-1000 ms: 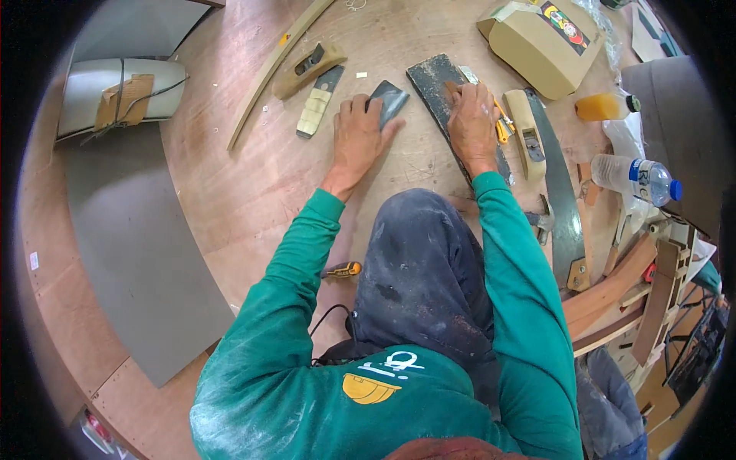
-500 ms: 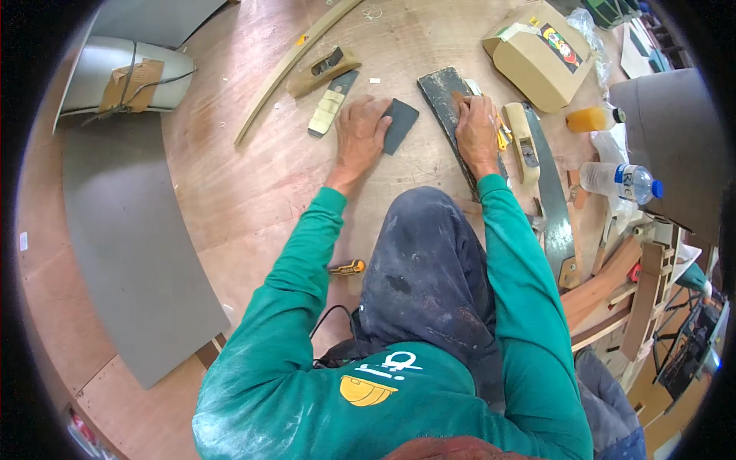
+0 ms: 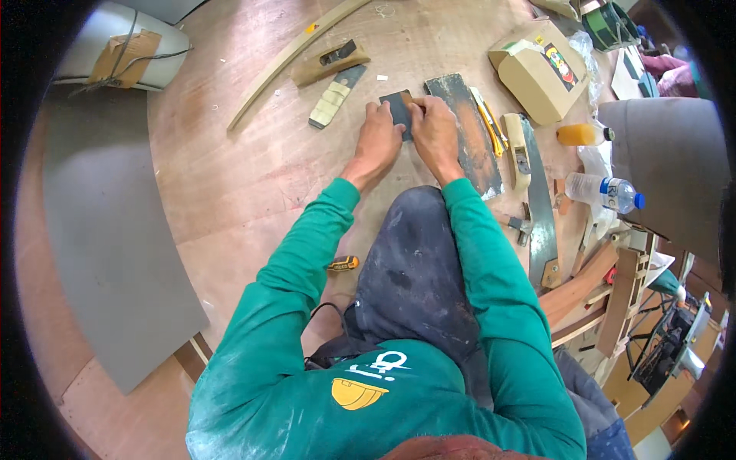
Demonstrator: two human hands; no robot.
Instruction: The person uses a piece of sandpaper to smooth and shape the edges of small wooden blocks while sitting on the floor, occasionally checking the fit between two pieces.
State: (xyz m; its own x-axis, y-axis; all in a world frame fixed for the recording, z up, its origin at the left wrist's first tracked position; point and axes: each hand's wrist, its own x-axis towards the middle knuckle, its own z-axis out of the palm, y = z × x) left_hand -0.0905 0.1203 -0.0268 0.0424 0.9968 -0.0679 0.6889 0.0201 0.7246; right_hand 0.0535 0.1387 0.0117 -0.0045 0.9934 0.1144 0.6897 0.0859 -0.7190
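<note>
Between my hands, above the wooden worktop, is a flat dark grey rectangular piece (image 3: 396, 106); its material is unclear. My left hand (image 3: 378, 146) grips its left and lower edge, fingers curled. The pinched fingers of my right hand (image 3: 435, 130) hold the other side, where a small brown patch or piece shows at the fingertips. Just right of that hand lies a black board (image 3: 479, 146) with a worn brown middle. Beyond my left hand are a dark blade partly wrapped in pale tape (image 3: 333, 101) and a wooden hand plane (image 3: 330, 63).
To the right lie a yellow utility knife (image 3: 492, 130), a pale wooden plane (image 3: 517, 153), a handsaw (image 3: 542, 207), a hammer (image 3: 521, 225), a cardboard box (image 3: 537, 84) and two bottles (image 3: 586, 135). A curved wood strip (image 3: 287, 65) lies far left. An orange-handled tool (image 3: 343, 263) sits by my knee.
My right hand has left the black board and moved left to the dark piece, uncovering the board's worn brown surface. My left hand has shifted right and now grips that piece with it.
</note>
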